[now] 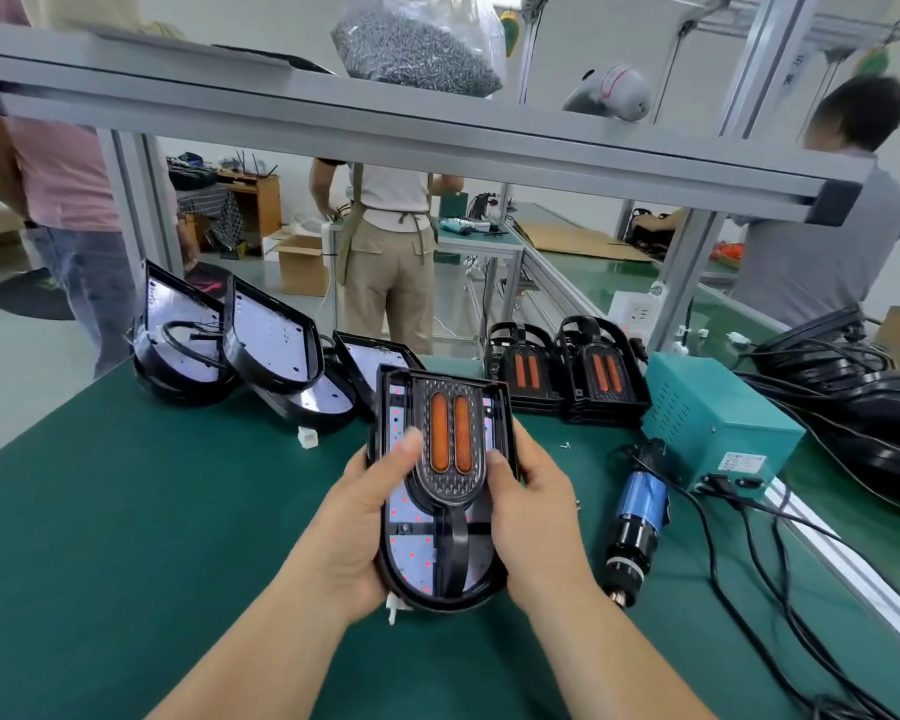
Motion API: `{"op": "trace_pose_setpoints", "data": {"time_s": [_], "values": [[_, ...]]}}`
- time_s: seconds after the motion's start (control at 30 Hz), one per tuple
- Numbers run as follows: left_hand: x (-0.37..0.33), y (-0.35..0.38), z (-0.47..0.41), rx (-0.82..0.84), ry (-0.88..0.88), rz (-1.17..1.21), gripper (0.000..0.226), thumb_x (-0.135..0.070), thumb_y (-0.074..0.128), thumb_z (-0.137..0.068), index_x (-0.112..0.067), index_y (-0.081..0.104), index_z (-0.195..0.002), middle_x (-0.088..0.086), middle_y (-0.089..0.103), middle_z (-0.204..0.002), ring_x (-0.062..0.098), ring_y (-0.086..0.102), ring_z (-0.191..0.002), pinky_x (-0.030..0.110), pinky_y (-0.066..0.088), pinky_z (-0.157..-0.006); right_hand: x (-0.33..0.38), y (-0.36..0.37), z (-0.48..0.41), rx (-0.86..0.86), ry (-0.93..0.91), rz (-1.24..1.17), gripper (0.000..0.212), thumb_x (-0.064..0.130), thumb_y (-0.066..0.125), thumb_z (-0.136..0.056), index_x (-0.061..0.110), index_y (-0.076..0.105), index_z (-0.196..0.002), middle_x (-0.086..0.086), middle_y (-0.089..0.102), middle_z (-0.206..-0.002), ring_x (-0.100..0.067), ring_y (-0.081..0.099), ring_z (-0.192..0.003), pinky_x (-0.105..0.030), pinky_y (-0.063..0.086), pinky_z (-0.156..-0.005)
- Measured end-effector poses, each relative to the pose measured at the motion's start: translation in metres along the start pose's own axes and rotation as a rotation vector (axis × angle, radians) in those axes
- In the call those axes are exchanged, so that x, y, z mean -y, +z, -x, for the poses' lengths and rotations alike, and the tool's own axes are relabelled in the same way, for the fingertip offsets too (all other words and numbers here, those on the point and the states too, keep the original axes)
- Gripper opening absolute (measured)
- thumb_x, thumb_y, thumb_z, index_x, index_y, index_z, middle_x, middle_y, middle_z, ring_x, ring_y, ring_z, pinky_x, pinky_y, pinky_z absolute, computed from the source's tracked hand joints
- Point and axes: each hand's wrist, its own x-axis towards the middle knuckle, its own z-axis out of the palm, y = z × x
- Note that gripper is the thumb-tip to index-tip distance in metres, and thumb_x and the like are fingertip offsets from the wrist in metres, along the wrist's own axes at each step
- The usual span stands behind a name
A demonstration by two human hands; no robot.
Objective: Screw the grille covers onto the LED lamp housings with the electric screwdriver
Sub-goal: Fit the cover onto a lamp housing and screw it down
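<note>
Above the green bench (126,511), lamp housing (411,553) gripped by left hand (354,517) and right hand (536,517), thumbs on grille cover (450,444), remaining fingers hidden behind.

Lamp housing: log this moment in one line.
left hand, right hand: hold lamp housing | grille cover: in housing | electric screwdriver: on table, untouched

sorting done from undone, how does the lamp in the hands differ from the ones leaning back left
The held lamp carries a grille cover with two orange strips; the back-left lamps show bare white boards. The left hand and right hand grip the held lamp; the back-left lamps lean on the table. Both have black housings.
</note>
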Motion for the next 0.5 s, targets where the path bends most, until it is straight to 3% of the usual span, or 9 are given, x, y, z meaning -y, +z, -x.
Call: {"op": "trace_pose_setpoints", "data": {"time_s": [0.1,0.2,0.3,0.4,0.5], "values": [[0.000,-0.005,-0.002,-0.024,0.049,-0.023,0.056,-0.009,0.069,-0.071,-0.002,0.059,-0.126,0.023,0.073,-0.108,0.036,0.074,-0.086,0.047,0.061,-0.068,-0.001,-0.003,-0.002,-0.004,-0.019,0.021,0.045,0.002,0.051,-0.100,0.029,0.062,-0.133,0.012,0.068,-0.126,-0.006,0.062,-0.119,-0.035,0.046,-0.108],[-0.002,-0.007,-0.004,-0.036,0.079,0.062,0.056,-0.012,0.064,-0.075,-0.002,0.059,-0.129,0.024,0.071,-0.116,0.036,0.072,-0.095,0.049,0.060,-0.074,-0.002,-0.003,-0.003,0.001,0.192,-0.234,0.050,0.025,0.059,-0.099,0.035,0.041,-0.144,0.007,0.069,-0.125,-0.013,0.065,-0.116,-0.038,0.050,-0.103],[-0.007,-0.009,-0.008,-0.099,0.133,0.246,0.049,-0.019,0.056,-0.087,-0.006,0.059,-0.134,0.016,0.068,-0.127,0.032,0.068,-0.112,0.048,0.056,-0.087,-0.001,-0.004,-0.001,0.001,0.398,-0.276,0.046,0.045,0.052,-0.099,0.018,0.054,-0.136,-0.006,0.065,-0.129,-0.024,0.066,-0.111,-0.041,0.053,-0.099],[-0.017,-0.020,-0.013,-0.170,0.189,0.383,0.029,-0.022,0.045,-0.102,-0.009,0.067,-0.116,0.011,0.074,-0.116,0.026,0.074,-0.096,0.048,0.061,-0.076,0.002,-0.003,0.006,0.043,0.484,0.009,0.042,0.050,0.044,-0.101,0.013,0.063,-0.105,-0.007,0.061,-0.089,-0.017,0.060,-0.061,-0.029,0.053,-0.058],[-0.019,-0.028,-0.015,-0.192,0.227,0.425,0.027,-0.024,0.045,-0.103,-0.011,0.068,-0.109,0.009,0.076,-0.111,0.025,0.076,-0.089,0.048,0.062,-0.067,0.011,0.005,0.012,0.337,0.696,0.050,0.074,0.078,0.036,-0.085,0.016,0.057,-0.120,-0.012,0.064,-0.062,-0.020,0.059,-0.043,-0.022,0.045,-0.039]]}}
